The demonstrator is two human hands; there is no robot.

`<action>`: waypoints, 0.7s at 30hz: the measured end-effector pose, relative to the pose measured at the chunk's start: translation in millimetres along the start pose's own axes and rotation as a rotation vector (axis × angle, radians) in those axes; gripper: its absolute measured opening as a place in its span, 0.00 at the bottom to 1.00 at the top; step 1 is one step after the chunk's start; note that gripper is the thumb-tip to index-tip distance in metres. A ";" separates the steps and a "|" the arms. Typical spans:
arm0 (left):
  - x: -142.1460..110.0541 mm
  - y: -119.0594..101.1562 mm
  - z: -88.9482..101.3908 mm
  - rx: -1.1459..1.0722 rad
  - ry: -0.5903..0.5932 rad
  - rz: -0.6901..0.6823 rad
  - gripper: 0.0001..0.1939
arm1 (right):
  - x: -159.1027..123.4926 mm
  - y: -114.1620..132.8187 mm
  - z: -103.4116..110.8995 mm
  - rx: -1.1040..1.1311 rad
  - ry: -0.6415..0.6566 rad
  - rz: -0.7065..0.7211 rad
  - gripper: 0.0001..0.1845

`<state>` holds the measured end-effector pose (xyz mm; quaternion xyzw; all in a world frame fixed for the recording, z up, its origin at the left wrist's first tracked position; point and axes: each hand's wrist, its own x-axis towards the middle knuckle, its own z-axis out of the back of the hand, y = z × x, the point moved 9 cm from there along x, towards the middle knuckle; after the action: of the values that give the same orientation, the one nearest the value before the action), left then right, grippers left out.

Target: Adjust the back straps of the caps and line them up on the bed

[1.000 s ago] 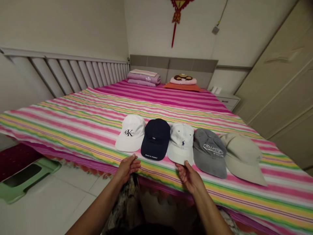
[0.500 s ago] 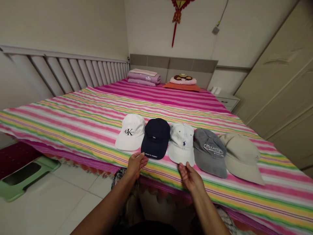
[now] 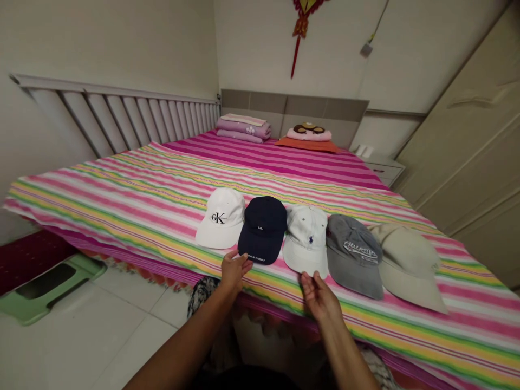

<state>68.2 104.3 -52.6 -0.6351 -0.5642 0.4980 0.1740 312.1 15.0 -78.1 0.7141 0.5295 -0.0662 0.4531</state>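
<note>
A row of baseball caps lies along the near side of the bed, brims toward me. From the left they are a white cap (image 3: 221,219) with CK letters, a navy cap (image 3: 263,230), a pale cap (image 3: 306,238) with a small rider logo, a grey cap (image 3: 354,254) with script lettering, and a beige cap (image 3: 410,265). My left hand (image 3: 235,271) is at the left front corner of the navy brim, fingers apart. At the front edge of the pale cap's brim is my right hand (image 3: 320,295), palm turned up and fingers stretched out. Neither hand lifts a cap.
The caps rest on a striped bedspread (image 3: 122,189). Folded purple bedding (image 3: 241,130) and a pink bundle on an orange cloth (image 3: 306,143) lie by the headboard. A white rail (image 3: 134,111) runs along the left. A green stool (image 3: 52,292) stands on the tiled floor.
The whole view has shifted slightly, so everything appears a little farther right. My hands stay at the navy and pale brims, and the caps keep their order.
</note>
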 end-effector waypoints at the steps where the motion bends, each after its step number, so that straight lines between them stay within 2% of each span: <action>1: -0.4 0.0 -0.2 -0.001 -0.002 -0.003 0.15 | -0.3 0.1 0.5 0.004 -0.005 0.002 0.08; 9: -4.4 0.0 -5.3 -0.001 0.002 -0.010 0.16 | 1.8 2.8 5.6 -0.008 -0.013 0.020 0.09; 13: -4.1 0.0 -1.5 0.013 0.006 -0.012 0.17 | 3.5 2.6 7.6 -0.027 -0.008 0.023 0.08; 16: -1.9 -4.0 10.6 0.038 -0.010 -0.017 0.15 | 2.6 2.5 8.3 -0.041 0.002 0.027 0.08; 21: 8.2 -27.8 40.6 -0.042 -0.147 -0.107 0.11 | -4.6 1.2 6.7 -0.035 0.023 0.045 0.08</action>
<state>18.3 106.2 -52.5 -0.5692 -0.6189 0.5213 0.1455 313.7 7.0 -78.7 0.7187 0.5194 -0.0382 0.4607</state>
